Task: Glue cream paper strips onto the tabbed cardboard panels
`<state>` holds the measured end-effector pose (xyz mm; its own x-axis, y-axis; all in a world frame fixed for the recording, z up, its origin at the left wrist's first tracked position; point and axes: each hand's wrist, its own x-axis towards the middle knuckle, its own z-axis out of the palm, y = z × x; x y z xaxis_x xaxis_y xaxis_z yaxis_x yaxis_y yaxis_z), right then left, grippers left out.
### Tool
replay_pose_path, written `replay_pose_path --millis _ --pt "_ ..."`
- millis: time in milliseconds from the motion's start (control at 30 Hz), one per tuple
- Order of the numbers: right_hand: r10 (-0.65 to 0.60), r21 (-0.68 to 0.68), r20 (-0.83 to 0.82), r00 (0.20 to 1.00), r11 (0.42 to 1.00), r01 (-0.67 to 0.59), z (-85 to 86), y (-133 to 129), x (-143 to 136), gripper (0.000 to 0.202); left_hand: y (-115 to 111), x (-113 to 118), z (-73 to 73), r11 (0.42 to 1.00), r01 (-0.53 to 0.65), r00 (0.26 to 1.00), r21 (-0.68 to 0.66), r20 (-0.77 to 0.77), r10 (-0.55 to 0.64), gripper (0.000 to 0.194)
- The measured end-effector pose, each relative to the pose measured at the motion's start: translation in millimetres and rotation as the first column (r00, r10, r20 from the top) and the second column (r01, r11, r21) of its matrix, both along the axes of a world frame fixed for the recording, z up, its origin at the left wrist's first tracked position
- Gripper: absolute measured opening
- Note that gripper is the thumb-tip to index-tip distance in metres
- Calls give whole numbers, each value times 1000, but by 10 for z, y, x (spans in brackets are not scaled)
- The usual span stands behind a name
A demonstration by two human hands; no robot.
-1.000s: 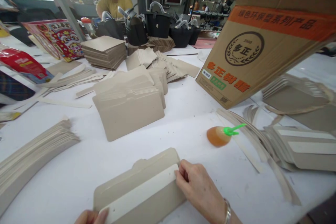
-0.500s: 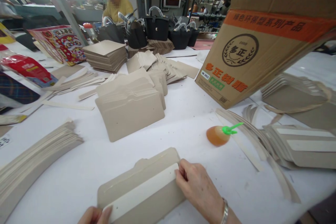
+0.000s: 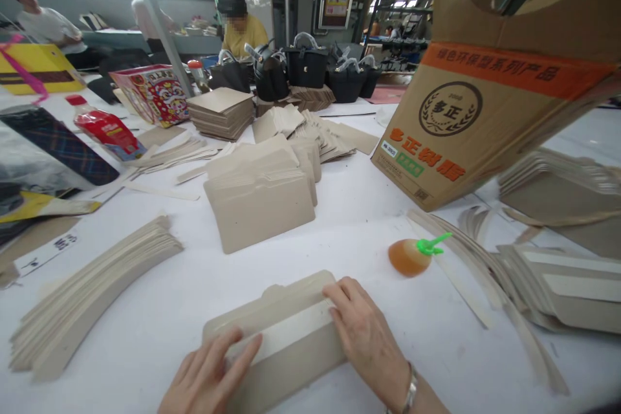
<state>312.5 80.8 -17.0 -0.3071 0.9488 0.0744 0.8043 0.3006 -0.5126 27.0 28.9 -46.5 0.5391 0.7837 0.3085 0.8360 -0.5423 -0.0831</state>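
Observation:
A grey-beige cardboard panel with rounded corners and a small tab lies in front of me. Along its middle runs a white strip, flat on the surface. My left hand rests over the strip's left part, fingers spread and laid on it. At the strip's other end, my right hand has its thumb and fingertips closed around the end, touching the panel beside it. A squeeze bottle of amber liquid with a green nozzle lies on its side beyond my right hand.
Fanned panels lie ahead, with curved strips to the left. A cardboard box leans at the right, near panels with white strips. Black handbags stand at the back, before a person in yellow.
My left hand has come off the strip's left end and now lies spread on top of it. My right hand stays at the right end. The view has shifted left.

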Motion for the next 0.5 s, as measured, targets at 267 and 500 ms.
replay_pose_path --millis 267,500 --pt "452 242 278 848 821 -517 -39 73 -12 26 46 265 170 993 107 980 -40 -166 -112 62" --pt "449 326 168 878 815 -479 -167 40 15 32 -97 290 135 998 53 992 20 -117 -50 46"
